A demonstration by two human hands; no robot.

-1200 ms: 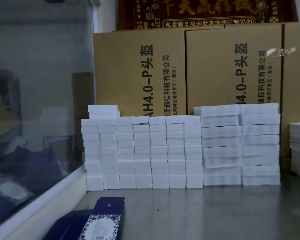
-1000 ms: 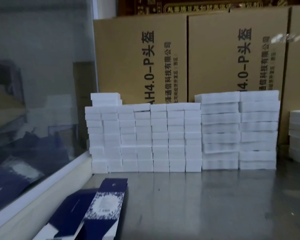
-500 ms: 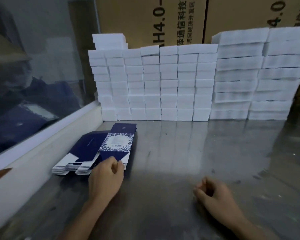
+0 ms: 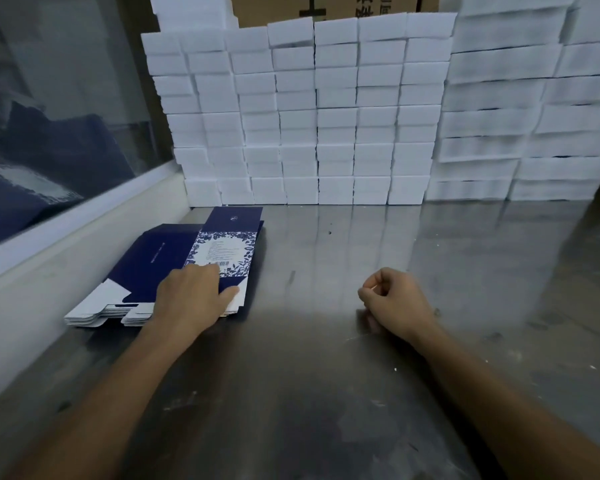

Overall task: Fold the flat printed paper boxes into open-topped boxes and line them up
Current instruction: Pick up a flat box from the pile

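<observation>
A low pile of flat printed paper boxes (image 4: 174, 258), dark blue with a white floral panel, lies on the metal table (image 4: 326, 358) by the left wall. My left hand (image 4: 191, 299) rests on the near right corner of the top flat box, fingers on top and thumb at its edge. My right hand (image 4: 395, 299) sits on the bare table to the right, loosely curled with nothing in it.
Stacks of white blocks (image 4: 309, 116) form a wall along the back of the table, with taller ones (image 4: 520, 109) at the right. Brown cartons (image 4: 326, 8) stand behind them. A glass pane (image 4: 59, 109) and white sill (image 4: 84, 244) run along the left.
The view has tilted down from the cartons to the table. Both hands have come into view, and the left hand has slid further onto the top flat box.
</observation>
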